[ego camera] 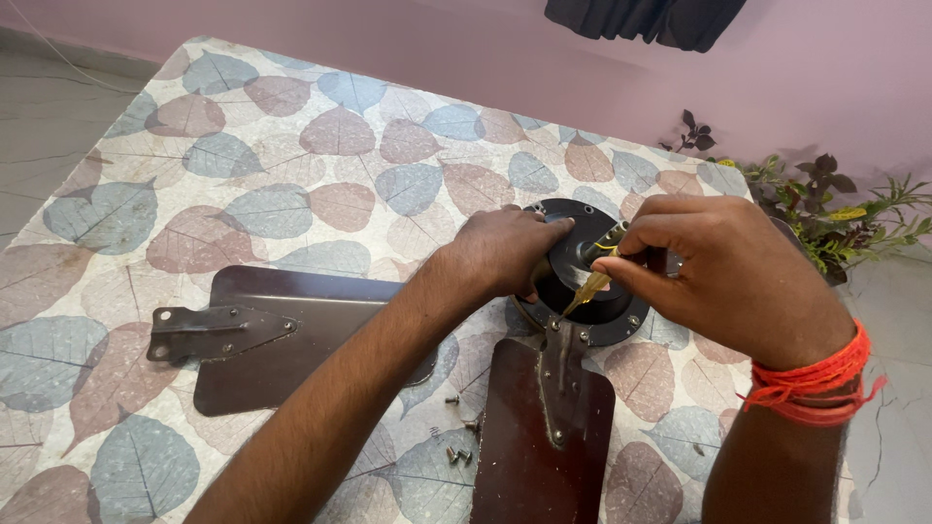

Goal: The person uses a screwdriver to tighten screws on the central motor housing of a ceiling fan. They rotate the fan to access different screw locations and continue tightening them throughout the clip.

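The left hand (505,250) lies palm-down on the dark round fan motor housing (587,277), fingers spread flat over its top rather than clasped around it; the housing sits on the leaf-patterned tablecloth (243,165) near the table's far right edge. The right hand (723,272) pinches a yellow-handled screwdriver (594,281), whose tip appears to meet a screw where the brown fan blade (544,437) bolts to the housing. A second blade (282,335) lies left, loose screws (458,453) between them.
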